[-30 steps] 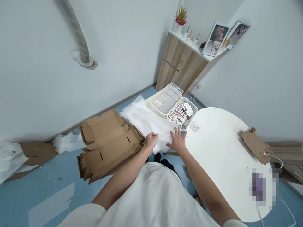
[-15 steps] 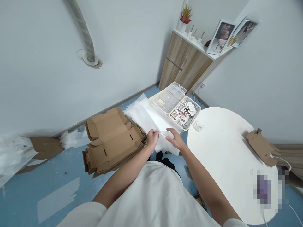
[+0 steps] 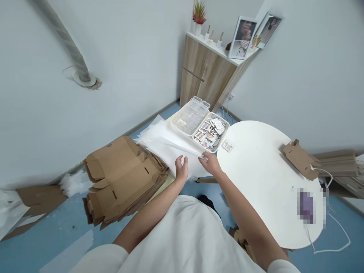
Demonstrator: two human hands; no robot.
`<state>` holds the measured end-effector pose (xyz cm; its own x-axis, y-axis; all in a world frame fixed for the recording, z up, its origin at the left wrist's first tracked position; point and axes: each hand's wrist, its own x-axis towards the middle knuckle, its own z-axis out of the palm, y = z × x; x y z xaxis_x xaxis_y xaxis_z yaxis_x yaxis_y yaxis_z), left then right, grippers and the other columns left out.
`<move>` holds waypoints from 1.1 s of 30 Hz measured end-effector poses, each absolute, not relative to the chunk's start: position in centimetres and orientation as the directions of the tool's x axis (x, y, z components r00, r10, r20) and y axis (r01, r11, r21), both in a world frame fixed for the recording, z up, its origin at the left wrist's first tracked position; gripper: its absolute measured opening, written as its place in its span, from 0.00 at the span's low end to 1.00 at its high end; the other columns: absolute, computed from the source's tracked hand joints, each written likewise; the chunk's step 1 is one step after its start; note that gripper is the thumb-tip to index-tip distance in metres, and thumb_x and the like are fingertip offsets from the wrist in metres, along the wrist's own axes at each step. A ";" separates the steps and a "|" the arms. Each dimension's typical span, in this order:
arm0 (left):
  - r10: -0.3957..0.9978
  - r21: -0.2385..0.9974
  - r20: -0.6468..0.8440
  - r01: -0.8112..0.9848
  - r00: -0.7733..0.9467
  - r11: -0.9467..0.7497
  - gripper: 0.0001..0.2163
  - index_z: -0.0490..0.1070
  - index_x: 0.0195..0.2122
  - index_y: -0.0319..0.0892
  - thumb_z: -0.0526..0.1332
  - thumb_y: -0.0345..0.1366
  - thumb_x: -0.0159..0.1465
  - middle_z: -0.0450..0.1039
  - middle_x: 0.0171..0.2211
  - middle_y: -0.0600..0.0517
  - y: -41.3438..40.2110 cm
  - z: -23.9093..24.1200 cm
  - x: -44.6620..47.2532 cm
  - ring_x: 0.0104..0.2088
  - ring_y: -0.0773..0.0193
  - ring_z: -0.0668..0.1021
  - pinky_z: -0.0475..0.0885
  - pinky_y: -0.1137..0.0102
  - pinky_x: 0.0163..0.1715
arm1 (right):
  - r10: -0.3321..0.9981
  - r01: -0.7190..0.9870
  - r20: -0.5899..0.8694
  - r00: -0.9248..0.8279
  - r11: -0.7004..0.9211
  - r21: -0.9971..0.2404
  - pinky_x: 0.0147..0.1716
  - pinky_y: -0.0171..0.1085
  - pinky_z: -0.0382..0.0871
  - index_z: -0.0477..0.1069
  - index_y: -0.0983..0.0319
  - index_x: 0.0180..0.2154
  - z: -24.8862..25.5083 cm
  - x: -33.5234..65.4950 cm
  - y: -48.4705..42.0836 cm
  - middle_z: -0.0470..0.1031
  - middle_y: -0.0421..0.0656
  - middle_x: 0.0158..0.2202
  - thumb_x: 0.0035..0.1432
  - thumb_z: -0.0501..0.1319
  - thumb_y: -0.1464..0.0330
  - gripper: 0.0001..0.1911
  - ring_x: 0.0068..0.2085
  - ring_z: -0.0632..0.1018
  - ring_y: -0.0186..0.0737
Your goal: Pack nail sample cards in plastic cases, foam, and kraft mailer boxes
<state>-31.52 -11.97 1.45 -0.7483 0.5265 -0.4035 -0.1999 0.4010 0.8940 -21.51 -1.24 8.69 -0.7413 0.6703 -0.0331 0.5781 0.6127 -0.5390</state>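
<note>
A stack of thin white, translucent sheets (image 3: 162,138) lies in front of me, and their exact material is hard to tell. My right hand (image 3: 210,163) pinches the right edge of the top sheet, which is lifted into a fold. Over the near part of the stack, my left hand (image 3: 181,168) has thumb and fingers apart and holds nothing. Flattened brown cardboard boxes (image 3: 122,170) are piled to the left of the sheets. Beyond my right hand stands a white basket (image 3: 226,129) with small printed cards in it.
Another white basket (image 3: 173,123) holds clear plastic cases. On the right, a round white table (image 3: 256,182) bears a small clear case (image 3: 228,146), a folded cardboard piece (image 3: 301,159) and a blurred purple item. A wooden cabinet (image 3: 209,68) stands behind.
My left hand has let go of the sheet and its fingers have spread. My right hand has closed on the sheet's right edge. The view has shifted to the right.
</note>
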 end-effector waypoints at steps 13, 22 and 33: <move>0.691 0.690 -0.695 -0.456 -0.201 0.562 0.36 0.37 0.58 0.46 0.56 0.52 0.54 0.63 0.51 0.42 -6.6 2.3 -21.9 0.42 0.62 0.74 0.71 0.69 0.33 | 0.997 0.192 -0.072 -0.042 -0.062 -0.980 0.26 0.33 0.62 0.62 0.60 0.28 8.0 -4.4 2.3 0.65 0.37 0.24 0.46 0.58 0.59 0.12 0.25 0.67 0.32; 0.875 0.891 -0.394 0.117 -0.282 0.439 0.29 0.56 0.52 0.40 0.63 0.32 0.48 0.68 0.44 0.43 0.3 2.3 -9.7 0.35 0.64 0.75 0.70 0.69 0.35 | 0.954 0.207 -0.201 0.224 -0.248 -0.946 0.23 0.33 0.63 0.61 0.60 0.31 2.9 12.9 -0.2 0.64 0.36 0.23 0.45 0.58 0.59 0.13 0.24 0.67 0.33; 0.976 0.611 -0.215 0.775 -0.035 0.162 0.26 0.60 0.52 0.36 0.54 0.22 0.50 0.56 0.55 0.40 7.3 1.0 -1.1 0.56 0.50 0.61 0.59 0.60 0.53 | 1.000 0.846 0.000 -0.027 0.023 -0.533 0.43 0.44 0.62 0.60 0.61 0.48 1.6 19.3 -4.9 0.67 0.49 0.44 0.51 0.52 0.72 0.20 0.46 0.68 0.46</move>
